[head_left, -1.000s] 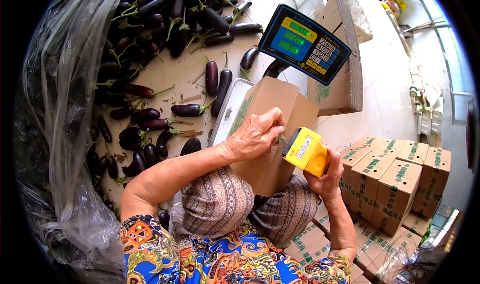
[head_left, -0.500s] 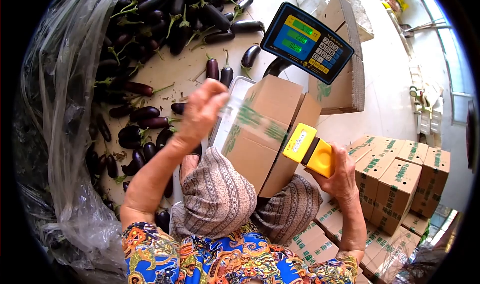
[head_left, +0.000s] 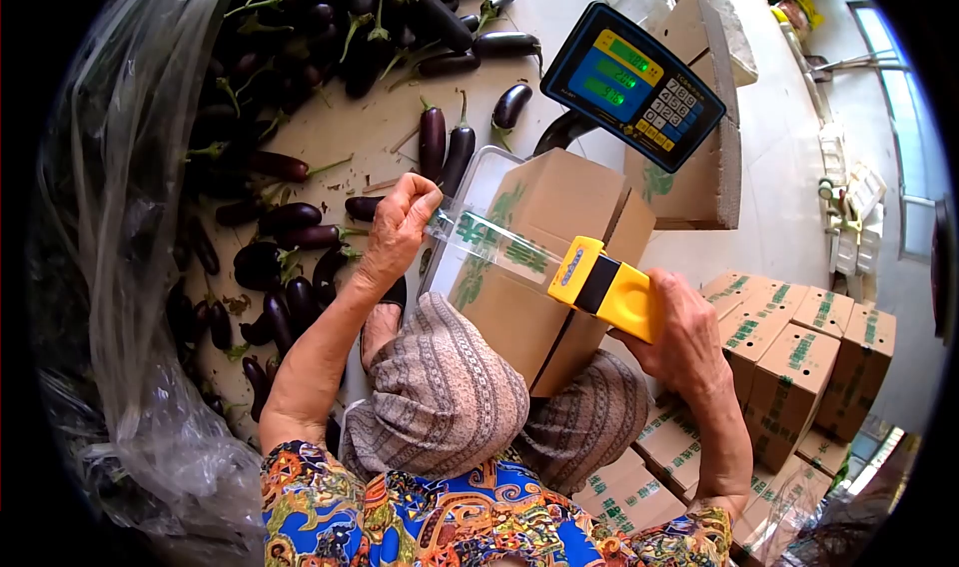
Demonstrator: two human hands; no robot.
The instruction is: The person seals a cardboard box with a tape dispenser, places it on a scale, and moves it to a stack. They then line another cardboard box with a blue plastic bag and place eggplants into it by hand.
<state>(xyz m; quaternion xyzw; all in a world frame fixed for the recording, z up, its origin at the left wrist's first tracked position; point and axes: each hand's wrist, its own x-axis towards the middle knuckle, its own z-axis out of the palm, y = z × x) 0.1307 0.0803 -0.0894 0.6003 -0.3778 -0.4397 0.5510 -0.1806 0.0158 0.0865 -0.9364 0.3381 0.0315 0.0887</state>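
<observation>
A strip of clear packing tape with green print [head_left: 489,240] stretches above a cardboard box [head_left: 529,312] between my hands. My left hand [head_left: 402,225] pinches the free end of the tape, left of the box. In my right hand [head_left: 681,332] is a yellow tape dispenser [head_left: 607,289], held over the box's right part near its top seam. The box rests on the pale tray of a scale [head_left: 483,164], between my knees. The scale's display [head_left: 633,85] stands behind the box with green digits lit.
A big heap of eggplants [head_left: 300,77] covers the floor at left, beside crumpled clear plastic sheeting [head_left: 150,297]. Printed cardboard boxes [head_left: 794,367] are stacked at right. An open carton [head_left: 689,182] stands behind the display.
The dispenser has shifted left over the box and turned flatter. My left hand has come slightly down and the tape is now steady. The display digits differ.
</observation>
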